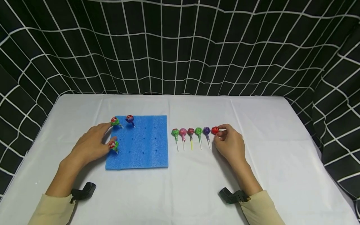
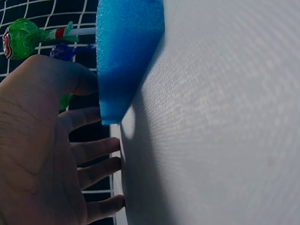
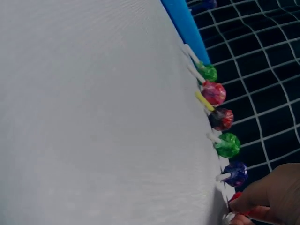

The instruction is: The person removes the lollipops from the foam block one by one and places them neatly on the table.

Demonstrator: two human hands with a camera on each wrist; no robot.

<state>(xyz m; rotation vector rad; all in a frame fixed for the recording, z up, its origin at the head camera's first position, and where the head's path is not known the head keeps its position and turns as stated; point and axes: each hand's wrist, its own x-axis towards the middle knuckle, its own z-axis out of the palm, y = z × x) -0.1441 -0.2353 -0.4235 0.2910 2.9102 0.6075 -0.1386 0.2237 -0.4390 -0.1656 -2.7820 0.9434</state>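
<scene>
Red lollipop [image 1: 215, 130] is pinched by right hand [image 1: 231, 144], just beside five other lollipops [image 1: 198, 130] laid in a row on white cloth [image 1: 194, 187], apparently for easy access. Blue foam block [image 1: 149, 161] is touched at its left edge by left hand [image 1: 90, 146], unclenched, presumably for steadying; three lollipops [image 1: 130, 118] are seated in its holes [image 1: 144, 138].

Head view: the right hand [image 1: 231, 144] hides the stick of the red lollipop [image 1: 215, 130] (both sleeves [image 1: 53, 208] cut off).
</scene>
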